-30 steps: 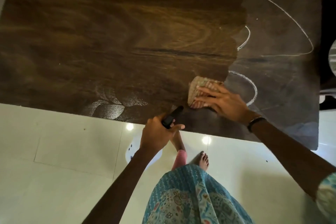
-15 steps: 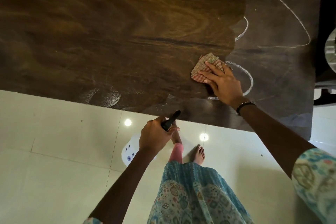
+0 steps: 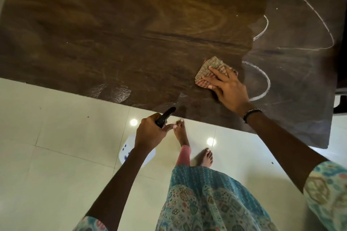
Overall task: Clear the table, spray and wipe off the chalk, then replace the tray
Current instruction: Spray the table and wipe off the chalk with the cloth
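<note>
The dark wooden table [image 3: 116,30] fills the upper view. White chalk lines [image 3: 263,80] curve across its dry right part, while the left part looks wet and darker. My right hand [image 3: 227,88] presses a folded checked cloth [image 3: 206,72] flat on the table with straight fingers, just left of a chalk curve. My left hand [image 3: 150,132] grips the black trigger head of a spray bottle [image 3: 165,116] below the table's near edge; the white bottle body [image 3: 128,153] hangs under my hand above the floor.
Pale glossy floor tiles [image 3: 47,155] lie below the table edge, with my bare feet [image 3: 206,156] close to it. A dark chair or furniture piece [image 3: 340,80] stands at the right edge of the table.
My right hand has slid the cloth over the table near the chalk curve, first away from me, then back left. My left hand keeps hold of the spray bottle in about the same place.
</note>
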`<action>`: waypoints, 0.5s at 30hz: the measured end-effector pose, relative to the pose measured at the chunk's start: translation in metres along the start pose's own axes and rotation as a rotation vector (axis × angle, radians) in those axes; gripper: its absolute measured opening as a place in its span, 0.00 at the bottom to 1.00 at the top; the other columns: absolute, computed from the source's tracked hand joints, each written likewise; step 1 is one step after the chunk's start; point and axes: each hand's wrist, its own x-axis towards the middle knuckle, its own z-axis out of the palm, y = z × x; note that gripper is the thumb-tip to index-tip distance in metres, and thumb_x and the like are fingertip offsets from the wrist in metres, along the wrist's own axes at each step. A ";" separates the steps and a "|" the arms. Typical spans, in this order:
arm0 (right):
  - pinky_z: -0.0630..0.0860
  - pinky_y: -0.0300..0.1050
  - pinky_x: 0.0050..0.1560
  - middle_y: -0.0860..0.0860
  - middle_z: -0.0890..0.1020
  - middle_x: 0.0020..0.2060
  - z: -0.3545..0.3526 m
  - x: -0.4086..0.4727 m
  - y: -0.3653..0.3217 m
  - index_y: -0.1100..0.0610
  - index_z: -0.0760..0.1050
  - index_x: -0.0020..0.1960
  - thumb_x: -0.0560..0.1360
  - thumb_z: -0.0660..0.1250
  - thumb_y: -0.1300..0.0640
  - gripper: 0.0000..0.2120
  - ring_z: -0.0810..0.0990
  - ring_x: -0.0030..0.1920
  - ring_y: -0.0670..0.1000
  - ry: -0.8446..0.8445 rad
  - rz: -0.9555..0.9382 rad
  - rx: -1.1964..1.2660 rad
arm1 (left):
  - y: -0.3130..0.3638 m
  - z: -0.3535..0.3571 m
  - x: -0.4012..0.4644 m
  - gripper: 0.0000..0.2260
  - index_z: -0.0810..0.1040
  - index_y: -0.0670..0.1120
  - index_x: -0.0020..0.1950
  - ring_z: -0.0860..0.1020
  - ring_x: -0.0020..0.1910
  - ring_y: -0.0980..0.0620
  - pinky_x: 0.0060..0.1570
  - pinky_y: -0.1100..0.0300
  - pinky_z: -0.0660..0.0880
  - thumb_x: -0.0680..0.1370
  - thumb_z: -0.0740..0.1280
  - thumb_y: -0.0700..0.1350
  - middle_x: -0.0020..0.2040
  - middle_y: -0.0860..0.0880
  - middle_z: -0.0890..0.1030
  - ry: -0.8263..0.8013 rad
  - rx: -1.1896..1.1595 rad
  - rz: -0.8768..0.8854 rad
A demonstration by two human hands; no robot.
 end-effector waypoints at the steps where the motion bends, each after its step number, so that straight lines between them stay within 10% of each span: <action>1: 0.75 0.61 0.58 0.48 0.67 0.72 0.005 0.001 -0.012 0.44 0.72 0.67 0.80 0.56 0.50 0.16 0.63 0.71 0.62 0.001 -0.026 0.002 | 0.000 -0.002 0.001 0.17 0.79 0.44 0.42 0.77 0.34 0.50 0.35 0.63 0.68 0.67 0.75 0.57 0.34 0.49 0.81 0.016 0.015 -0.016; 15: 0.72 0.60 0.63 0.50 0.71 0.70 0.053 -0.028 -0.081 0.47 0.72 0.67 0.71 0.68 0.60 0.25 0.65 0.71 0.60 -0.069 -0.577 -0.131 | 0.010 -0.018 0.004 0.20 0.82 0.46 0.54 0.73 0.26 0.64 0.31 0.72 0.66 0.66 0.76 0.54 0.30 0.53 0.77 0.191 -0.261 0.116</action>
